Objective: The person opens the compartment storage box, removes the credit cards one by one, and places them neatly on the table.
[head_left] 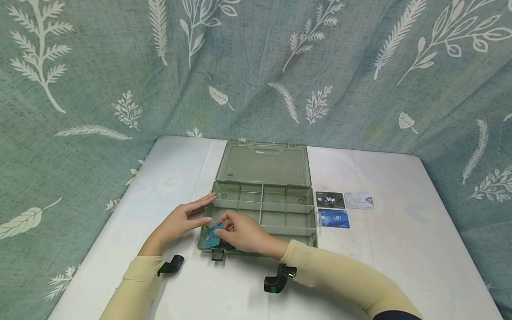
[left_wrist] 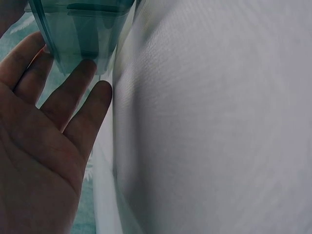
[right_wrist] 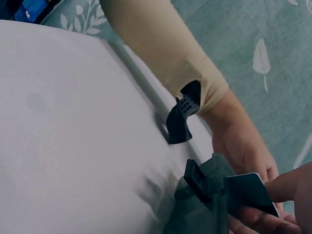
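Observation:
A translucent grey-green compartment box (head_left: 261,205) lies with its lid (head_left: 264,164) folded back. My right hand (head_left: 246,233) pinches a teal card (head_left: 213,235) between thumb and fingers, in the front left compartment. The right wrist view shows the card (right_wrist: 249,194) tilted up beside the box's black latch (right_wrist: 196,179). My left hand (head_left: 180,224) rests its fingers on the left side of the box, thumb near the front corner. From the left wrist, those fingers (left_wrist: 78,92) look extended against the box wall (left_wrist: 80,44).
Right of the box lie a black card (head_left: 330,200), a silver-white card (head_left: 360,201) and a blue card (head_left: 334,218). A white cloth covers the table (head_left: 400,258). Leaf-patterned green fabric (head_left: 256,106) hangs behind and at both sides.

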Available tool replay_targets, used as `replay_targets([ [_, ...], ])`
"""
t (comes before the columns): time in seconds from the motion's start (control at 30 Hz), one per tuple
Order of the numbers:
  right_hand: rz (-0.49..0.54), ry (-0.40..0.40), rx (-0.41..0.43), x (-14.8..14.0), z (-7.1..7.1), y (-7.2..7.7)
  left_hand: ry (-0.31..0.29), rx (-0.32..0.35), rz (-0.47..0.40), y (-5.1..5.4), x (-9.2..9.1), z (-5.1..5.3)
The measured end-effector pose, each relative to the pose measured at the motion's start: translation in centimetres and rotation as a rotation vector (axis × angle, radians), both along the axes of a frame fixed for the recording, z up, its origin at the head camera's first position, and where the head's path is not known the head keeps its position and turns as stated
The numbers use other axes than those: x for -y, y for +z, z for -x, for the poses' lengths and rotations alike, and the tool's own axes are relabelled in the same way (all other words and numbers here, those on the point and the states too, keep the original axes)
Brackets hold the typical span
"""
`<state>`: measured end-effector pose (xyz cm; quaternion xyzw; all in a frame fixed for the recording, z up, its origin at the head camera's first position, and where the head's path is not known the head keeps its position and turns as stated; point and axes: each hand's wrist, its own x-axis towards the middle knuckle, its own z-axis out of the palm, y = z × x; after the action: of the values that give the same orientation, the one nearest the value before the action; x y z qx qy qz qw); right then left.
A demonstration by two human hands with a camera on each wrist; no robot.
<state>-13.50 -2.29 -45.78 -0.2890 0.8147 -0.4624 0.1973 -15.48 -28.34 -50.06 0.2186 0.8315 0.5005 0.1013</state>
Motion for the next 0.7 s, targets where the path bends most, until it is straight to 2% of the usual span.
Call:
replay_targets([
  [0.2, 0.0, -0.028, -0.018, 0.19, -0.07, -0.11, -0.002, 0.002, -0.003, 0.05, -0.02, -0.09],
  [0.43, 0.08, -0.069, 0.07, 0.23, -0.13, -0.22, 0.004, 0.002, 0.001, 0.05, -0.04, -0.08],
  [0.7, 0.082, -0.07, 0.104, -0.59, -0.07, 0.25, 0.017, 0.01, 0.02, -0.03, 0.0, -0.07],
])
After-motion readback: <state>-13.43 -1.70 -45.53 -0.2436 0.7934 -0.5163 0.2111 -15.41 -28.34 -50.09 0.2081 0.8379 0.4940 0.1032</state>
